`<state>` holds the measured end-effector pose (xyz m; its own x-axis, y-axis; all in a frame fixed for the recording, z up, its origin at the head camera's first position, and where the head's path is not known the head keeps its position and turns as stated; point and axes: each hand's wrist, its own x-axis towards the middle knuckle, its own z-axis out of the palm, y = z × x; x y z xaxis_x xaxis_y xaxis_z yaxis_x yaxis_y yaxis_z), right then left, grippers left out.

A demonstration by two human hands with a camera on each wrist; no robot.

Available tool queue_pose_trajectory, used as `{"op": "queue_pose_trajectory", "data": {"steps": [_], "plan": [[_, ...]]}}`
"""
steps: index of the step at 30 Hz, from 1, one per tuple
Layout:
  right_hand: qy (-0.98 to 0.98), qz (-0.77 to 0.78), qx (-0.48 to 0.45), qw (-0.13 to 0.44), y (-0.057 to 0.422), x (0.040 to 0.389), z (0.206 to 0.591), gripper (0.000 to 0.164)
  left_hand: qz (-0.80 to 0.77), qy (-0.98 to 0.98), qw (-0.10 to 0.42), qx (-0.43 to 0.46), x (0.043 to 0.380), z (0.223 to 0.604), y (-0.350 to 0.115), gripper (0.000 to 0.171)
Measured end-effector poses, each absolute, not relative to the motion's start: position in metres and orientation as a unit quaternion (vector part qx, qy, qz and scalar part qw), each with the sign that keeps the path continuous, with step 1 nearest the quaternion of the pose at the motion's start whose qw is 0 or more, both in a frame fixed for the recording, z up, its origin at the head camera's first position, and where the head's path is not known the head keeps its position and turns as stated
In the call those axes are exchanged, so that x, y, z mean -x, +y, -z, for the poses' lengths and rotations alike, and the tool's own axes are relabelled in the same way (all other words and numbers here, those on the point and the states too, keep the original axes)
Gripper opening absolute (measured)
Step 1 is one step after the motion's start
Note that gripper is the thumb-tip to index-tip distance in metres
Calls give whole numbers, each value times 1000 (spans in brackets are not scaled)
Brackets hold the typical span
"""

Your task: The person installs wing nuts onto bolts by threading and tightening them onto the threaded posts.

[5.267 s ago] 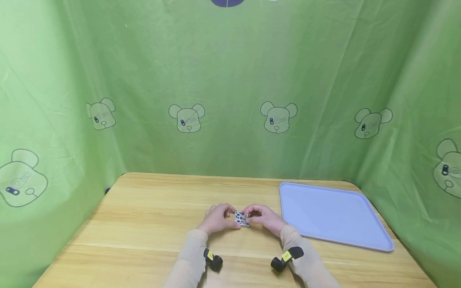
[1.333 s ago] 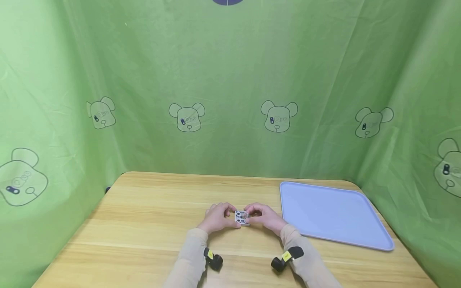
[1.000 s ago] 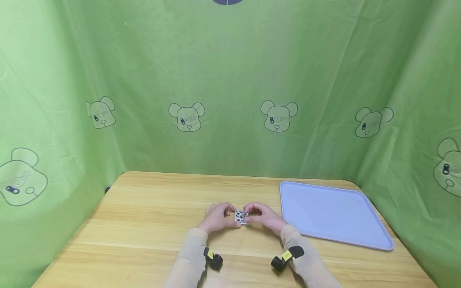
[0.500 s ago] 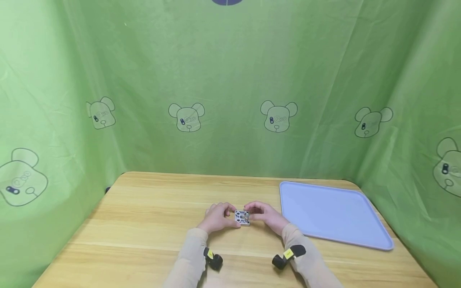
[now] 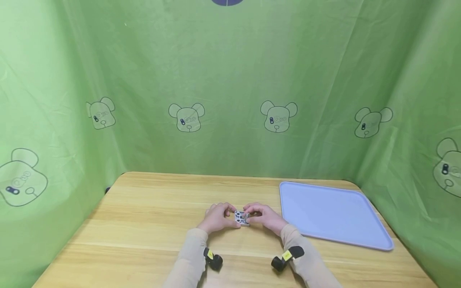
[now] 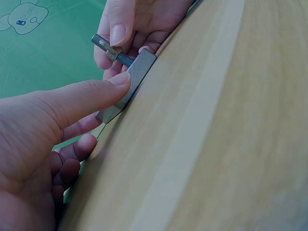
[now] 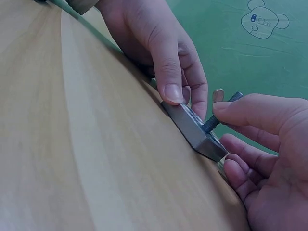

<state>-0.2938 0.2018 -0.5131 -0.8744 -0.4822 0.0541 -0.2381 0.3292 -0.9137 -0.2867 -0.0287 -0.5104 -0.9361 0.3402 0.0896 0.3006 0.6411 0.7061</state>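
Observation:
A small grey metal block (image 5: 238, 220) with round holes in its top lies flat on the table, between both hands. My left hand (image 5: 216, 219) pinches its left side, thumb at the near edge and fingers at the far one. From the block rises a threaded bolt (image 7: 211, 124), leaning slightly in the wrist views. Partway up the thread sits a wing nut (image 7: 218, 95), one wing showing. My right hand (image 5: 267, 219) pinches this wing nut between thumb and index finger, its other fingers curled near the block's right edge. The right fingers partly hide the nut.
A pale lilac tray (image 5: 331, 212) lies on the right of the wooden table (image 5: 151, 224). Green curtains (image 5: 230, 152) with bear-head prints hang behind and at both sides. Each wrist wears a small black camera.
Half a second ago the right thumb was drawn back to the right; now it is over the wing nut again. The left hand and the block stay in place.

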Motion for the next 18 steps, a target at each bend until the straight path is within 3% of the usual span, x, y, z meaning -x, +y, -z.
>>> {"op": "queue_pose_trajectory", "data": {"steps": [11,18], "plan": [[819,532,190,98,195,294,514,21,-387,905,24,-177,287,511,-28,52],[805,548,195,121,200,297,514,32,-389,904,24,-175,286,510,-28,52]]}}
